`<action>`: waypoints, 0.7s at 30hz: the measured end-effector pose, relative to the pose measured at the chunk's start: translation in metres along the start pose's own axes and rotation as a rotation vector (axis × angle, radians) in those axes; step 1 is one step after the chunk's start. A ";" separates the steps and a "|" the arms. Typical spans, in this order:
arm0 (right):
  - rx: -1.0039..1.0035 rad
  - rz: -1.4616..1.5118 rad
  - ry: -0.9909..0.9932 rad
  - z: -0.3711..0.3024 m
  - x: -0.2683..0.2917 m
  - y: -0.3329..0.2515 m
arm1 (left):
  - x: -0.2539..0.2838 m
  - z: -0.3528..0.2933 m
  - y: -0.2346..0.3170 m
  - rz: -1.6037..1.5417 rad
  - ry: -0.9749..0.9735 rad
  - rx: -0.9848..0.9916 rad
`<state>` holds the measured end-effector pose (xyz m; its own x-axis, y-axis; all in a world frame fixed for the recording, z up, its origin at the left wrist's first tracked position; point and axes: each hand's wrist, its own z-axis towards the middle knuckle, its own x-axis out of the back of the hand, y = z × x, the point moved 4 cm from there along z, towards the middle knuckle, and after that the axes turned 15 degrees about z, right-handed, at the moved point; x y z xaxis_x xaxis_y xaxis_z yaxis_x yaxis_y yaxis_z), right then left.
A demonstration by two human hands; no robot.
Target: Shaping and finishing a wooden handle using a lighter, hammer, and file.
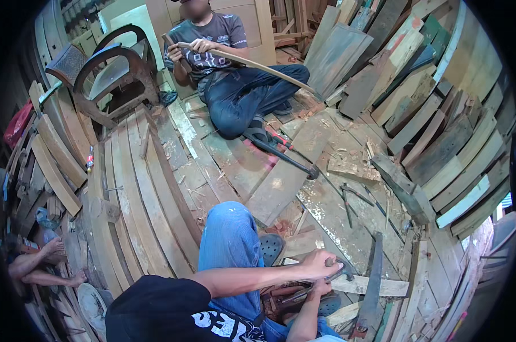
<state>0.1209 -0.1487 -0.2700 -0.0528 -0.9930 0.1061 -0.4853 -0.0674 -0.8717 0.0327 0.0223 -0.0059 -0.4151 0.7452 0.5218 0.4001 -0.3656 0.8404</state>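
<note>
My left arm reaches across to the right, and my left hand [320, 265] is closed on a dark tool [343, 270] whose kind I cannot make out. Just below it, my right hand [320, 286] is closed too; what it grips is mostly hidden by the fingers. A pale wooden board [377, 286] extends rightward from beside both hands. Across this board lies a handsaw [373, 279], its handle toward me. My bent knee in blue jeans [228, 231] rises left of the hands, with a dark clog [271, 249] beside it.
A co-worker [218, 68] sits opposite, holding a long wooden strip [263, 69]. Pincers [349, 199] and a long-handled dark tool [286, 157] lie between us. Curved beams [149, 194] and a chair frame [115, 80] stand left; leaning planks [417, 108] line the right. Another person's bare limbs [47, 268] show far left.
</note>
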 end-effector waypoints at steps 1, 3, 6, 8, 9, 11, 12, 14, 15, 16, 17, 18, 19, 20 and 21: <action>0.018 -0.019 0.005 -0.002 -0.001 -0.003 | 0.001 -0.001 -0.001 0.012 0.016 -0.003; 0.039 -0.037 0.013 -0.005 0.002 -0.007 | 0.001 -0.003 -0.001 0.023 0.030 -0.011; 0.054 -0.148 0.049 -0.008 0.012 -0.007 | -0.001 -0.008 -0.001 -0.005 0.012 0.009; 0.078 -0.337 0.054 -0.007 0.021 -0.005 | -0.002 -0.012 0.000 -0.015 0.021 -0.016; 0.069 -0.346 0.065 -0.006 0.026 -0.002 | -0.005 -0.014 -0.002 -0.021 0.007 -0.009; 0.156 -0.508 0.074 -0.006 0.039 -0.002 | -0.001 -0.017 0.008 -0.025 -0.019 0.045; 0.212 -0.574 0.017 0.003 0.036 -0.003 | -0.003 -0.014 0.004 -0.062 0.032 0.011; 0.285 -0.672 0.027 -0.007 0.025 -0.016 | -0.012 -0.007 -0.015 -0.138 0.093 -0.044; 0.255 -0.829 -0.068 0.002 0.016 -0.021 | -0.013 -0.002 -0.017 -0.189 0.100 -0.077; 0.232 -0.882 -0.015 0.009 0.016 -0.017 | -0.004 0.001 -0.010 -0.201 0.154 -0.149; 0.228 -0.791 -0.052 0.000 0.009 -0.021 | 0.012 -0.003 0.001 -0.154 0.021 0.003; 0.251 -0.852 -0.016 0.014 0.009 -0.019 | 0.010 0.002 0.003 -0.223 0.107 -0.147; 0.172 -0.811 -0.020 0.017 0.009 -0.016 | 0.019 0.001 0.011 -0.167 0.074 -0.108; 0.085 -0.706 0.047 -0.012 -0.002 -0.033 | 0.018 -0.003 -0.002 -0.124 0.090 -0.049; 0.106 -0.646 0.055 -0.013 0.000 -0.036 | 0.016 -0.001 -0.005 -0.088 0.092 -0.040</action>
<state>0.1275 -0.1446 -0.2324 0.1745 -0.7429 0.6462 -0.3460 -0.6607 -0.6661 0.0233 0.0358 -0.0013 -0.5214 0.7214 0.4558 0.3271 -0.3244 0.8876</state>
